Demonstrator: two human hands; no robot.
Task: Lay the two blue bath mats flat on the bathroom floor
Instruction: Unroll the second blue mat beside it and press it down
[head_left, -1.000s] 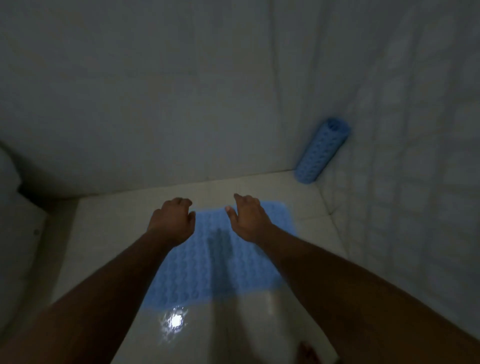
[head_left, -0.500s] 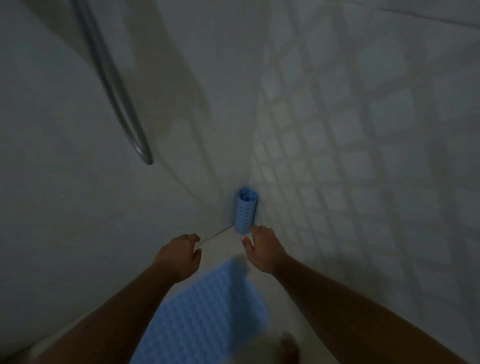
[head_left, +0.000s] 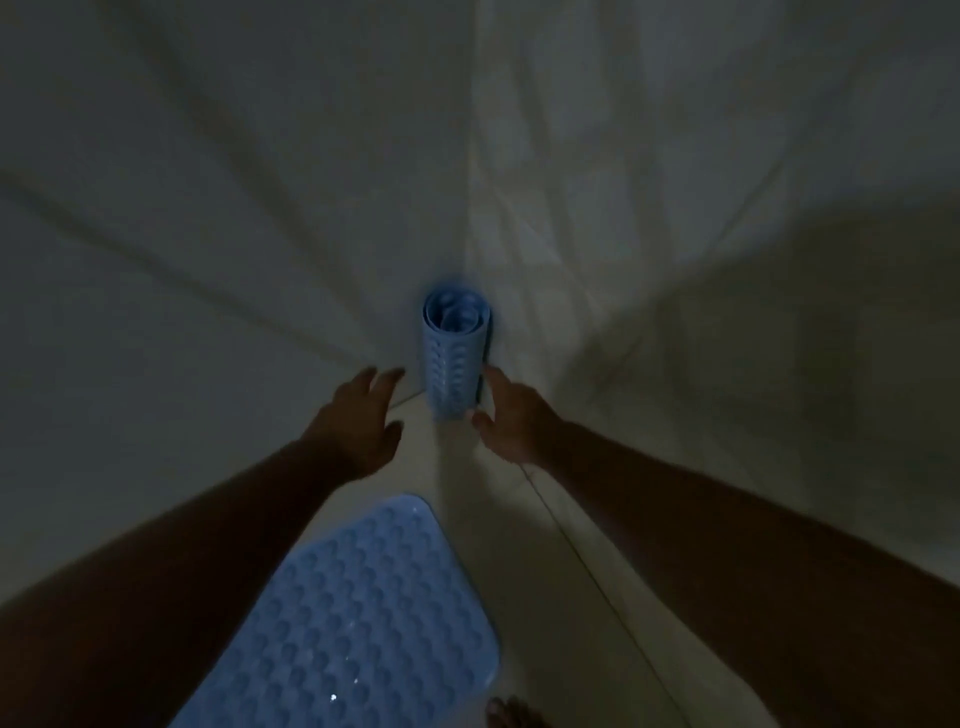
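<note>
One blue bath mat (head_left: 358, 618) with a bumpy surface lies flat on the pale floor, between my forearms. The other blue mat (head_left: 454, 358) is rolled into a tube and stands upright in the corner where two walls meet. My left hand (head_left: 363, 421) is just left of the roll, fingers spread, a small gap away from it. My right hand (head_left: 511, 418) is at the roll's right side, fingers apart; its fingertips are at or touching the roll's lower edge. Neither hand grips anything.
The two walls (head_left: 208, 218) close in on both sides of the corner; the right one is tiled and blurred. A strip of bare floor tile (head_left: 524, 561) runs between the flat mat and the right wall. Toes of a foot (head_left: 511, 713) show at the bottom edge.
The view has swung from the flat mat towards the corner. Both hands left the flat mat and moved forward to either side of the rolled mat, fingers opening.
</note>
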